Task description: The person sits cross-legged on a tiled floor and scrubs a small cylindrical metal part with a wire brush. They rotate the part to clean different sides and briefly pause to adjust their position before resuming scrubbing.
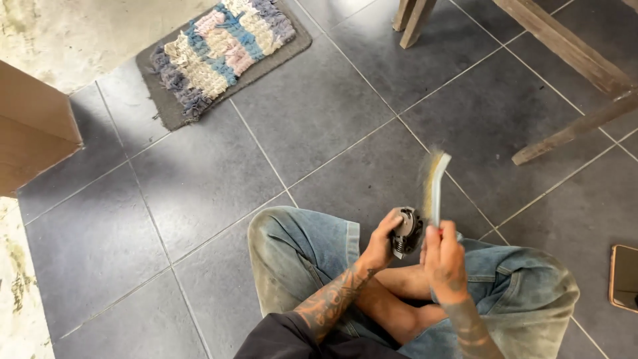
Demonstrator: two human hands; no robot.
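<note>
I sit cross-legged on a grey tiled floor in worn jeans. My left hand [381,240] grips a small dark round metal part [405,231] held over my lap. My right hand [444,258] is closed on the handle of a wire brush [436,181], whose pale handle points up and away. Its brassy bristles are blurred and sit just right of and above the metal part. Both forearms are tattooed.
A shaggy striped mat [222,50] lies at the far left on the floor. Wooden furniture legs [571,129] stand at the upper right. A phone [625,276] lies at the right edge. A wooden panel [33,126] juts in at left.
</note>
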